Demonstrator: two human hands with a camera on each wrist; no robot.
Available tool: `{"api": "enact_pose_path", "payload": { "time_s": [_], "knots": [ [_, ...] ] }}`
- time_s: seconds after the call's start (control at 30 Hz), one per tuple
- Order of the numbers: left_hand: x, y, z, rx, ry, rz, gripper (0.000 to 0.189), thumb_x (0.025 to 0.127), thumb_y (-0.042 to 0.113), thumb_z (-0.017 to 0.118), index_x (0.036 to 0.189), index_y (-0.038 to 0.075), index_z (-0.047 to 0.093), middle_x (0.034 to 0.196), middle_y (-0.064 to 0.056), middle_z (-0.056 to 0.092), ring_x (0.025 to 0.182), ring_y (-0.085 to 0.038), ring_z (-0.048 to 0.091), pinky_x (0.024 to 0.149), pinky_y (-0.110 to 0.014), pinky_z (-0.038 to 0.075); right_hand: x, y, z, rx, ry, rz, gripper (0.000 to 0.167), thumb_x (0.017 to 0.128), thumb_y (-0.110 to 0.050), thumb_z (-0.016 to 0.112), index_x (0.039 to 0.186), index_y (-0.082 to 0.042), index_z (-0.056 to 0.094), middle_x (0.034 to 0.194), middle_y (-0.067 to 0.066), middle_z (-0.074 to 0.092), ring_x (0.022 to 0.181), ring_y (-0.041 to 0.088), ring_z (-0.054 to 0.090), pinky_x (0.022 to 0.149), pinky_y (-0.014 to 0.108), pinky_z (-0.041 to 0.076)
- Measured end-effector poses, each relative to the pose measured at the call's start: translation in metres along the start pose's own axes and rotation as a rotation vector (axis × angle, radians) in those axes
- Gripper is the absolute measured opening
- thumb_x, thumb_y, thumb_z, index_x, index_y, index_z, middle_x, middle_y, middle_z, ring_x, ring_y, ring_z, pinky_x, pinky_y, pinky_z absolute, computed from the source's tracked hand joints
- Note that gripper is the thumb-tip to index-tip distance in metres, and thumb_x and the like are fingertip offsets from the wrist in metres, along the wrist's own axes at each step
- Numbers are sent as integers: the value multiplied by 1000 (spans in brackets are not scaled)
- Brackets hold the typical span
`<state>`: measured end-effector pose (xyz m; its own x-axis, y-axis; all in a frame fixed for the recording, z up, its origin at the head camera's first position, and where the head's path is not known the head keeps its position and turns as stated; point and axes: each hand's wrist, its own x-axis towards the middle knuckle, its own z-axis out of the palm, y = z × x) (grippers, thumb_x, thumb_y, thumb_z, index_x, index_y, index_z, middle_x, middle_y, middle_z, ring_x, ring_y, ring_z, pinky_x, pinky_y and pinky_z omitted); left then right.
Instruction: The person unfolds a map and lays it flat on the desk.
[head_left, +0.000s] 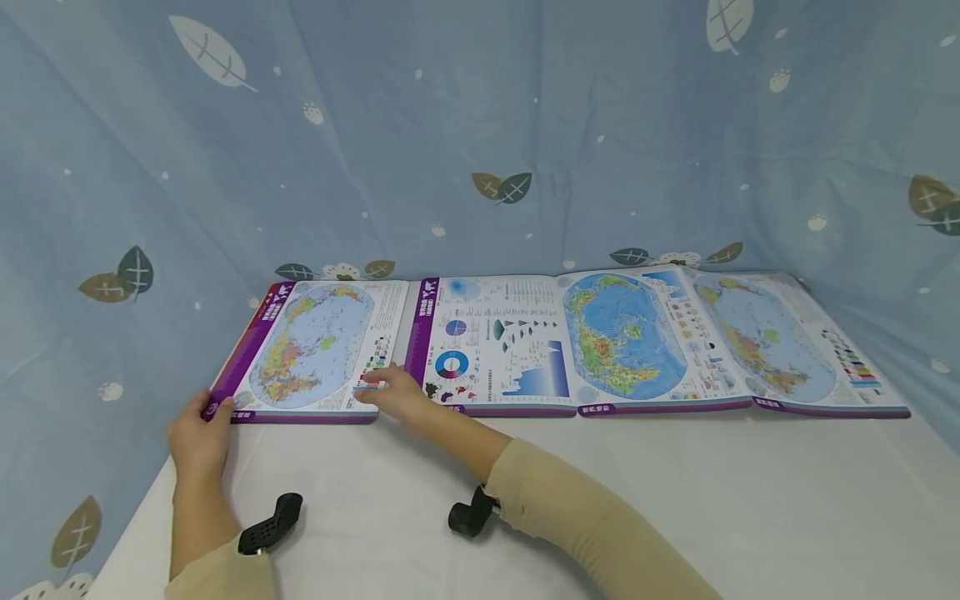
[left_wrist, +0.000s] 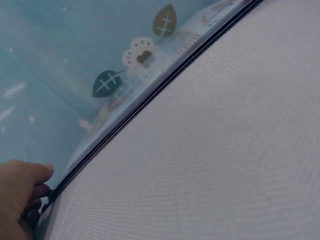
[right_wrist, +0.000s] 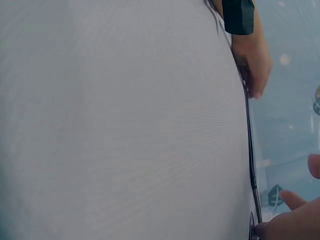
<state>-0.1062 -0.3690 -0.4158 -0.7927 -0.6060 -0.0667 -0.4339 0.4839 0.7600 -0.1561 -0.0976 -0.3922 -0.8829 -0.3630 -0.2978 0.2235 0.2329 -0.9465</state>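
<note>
A world map sheet with a purple left border lies at the left of the white table, a red edge showing beneath its left side. My left hand grips its lower left corner, thumb on top; the left wrist view shows that hand at the end of the dark edge. Over the lower right corner of the same sheet is my right hand, fingers loosely extended. In the right wrist view the right hand is at the sheet's edge, its underside fingers partly hidden.
To the right lie a chart sheet with a purple border, a relief world map and another world map, side by side. A blue leaf-patterned curtain hangs behind. The white table extends in front.
</note>
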Motion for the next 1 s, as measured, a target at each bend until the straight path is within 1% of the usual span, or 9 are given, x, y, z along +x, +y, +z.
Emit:
{"api": "enact_pose_path", "payload": {
  "time_s": [0.17,0.27,0.4,0.47,0.53,0.63,0.67,0.8,1.0],
  "knots": [
    [0,-1,0,31,-7,15,55,101,31,35,149,5,24,150,-25,26,139,-44,21,114,-54,19,1,-1,0,-15,-25,7,41,86,-27,68,125,-15,61,155,7,26,144,28,17,114,52,23],
    [1,0,0,54,-20,13,55,101,32,33,148,5,26,149,-26,26,138,-45,20,114,-56,18,2,1,-2,60,-22,-13,37,87,-25,68,122,-15,64,154,6,28,144,29,19,113,54,24],
    [-1,0,-1,57,-39,-5,53,101,34,33,148,8,29,151,-23,25,139,-44,19,114,-56,16,3,4,-3,209,22,-59,29,86,-18,68,115,-15,68,151,2,35,141,28,27,111,48,32],
    [-2,1,-1,63,-42,-2,53,101,34,34,147,8,32,151,-22,26,139,-44,19,114,-56,16,5,6,-2,256,54,-74,29,85,-16,70,114,-16,68,146,2,42,128,26,46,98,39,46],
    [-2,2,-1,68,-42,7,53,101,35,36,146,8,34,150,-22,27,139,-43,20,114,-55,17,6,7,0,292,75,-91,32,83,-13,71,115,-15,67,139,4,49,110,23,57,86,30,50],
    [-2,2,-1,62,-36,0,53,100,38,37,144,9,37,149,-20,30,139,-42,21,114,-55,17,11,9,6,345,36,-93,36,84,-8,69,119,-8,62,128,8,54,86,20,65,72,25,55],
    [-2,1,0,50,-34,-9,53,100,39,37,144,10,38,149,-19,31,140,-41,22,114,-55,17,12,9,8,360,15,-86,37,85,-4,68,121,-6,60,125,11,55,86,23,68,75,26,57],
    [-1,0,1,-14,-9,-43,52,99,42,37,142,12,43,148,-15,36,140,-36,25,114,-52,20,13,10,12,346,-14,-53,42,87,7,61,127,-2,55,128,16,53,81,31,70,66,28,59],
    [-1,0,4,-42,-6,-36,53,101,37,33,148,14,30,150,-18,34,136,-37,32,111,-51,29,8,11,8,227,113,-31,43,85,6,63,125,-8,59,119,19,59,65,26,70,57,26,58]
  ]
}}
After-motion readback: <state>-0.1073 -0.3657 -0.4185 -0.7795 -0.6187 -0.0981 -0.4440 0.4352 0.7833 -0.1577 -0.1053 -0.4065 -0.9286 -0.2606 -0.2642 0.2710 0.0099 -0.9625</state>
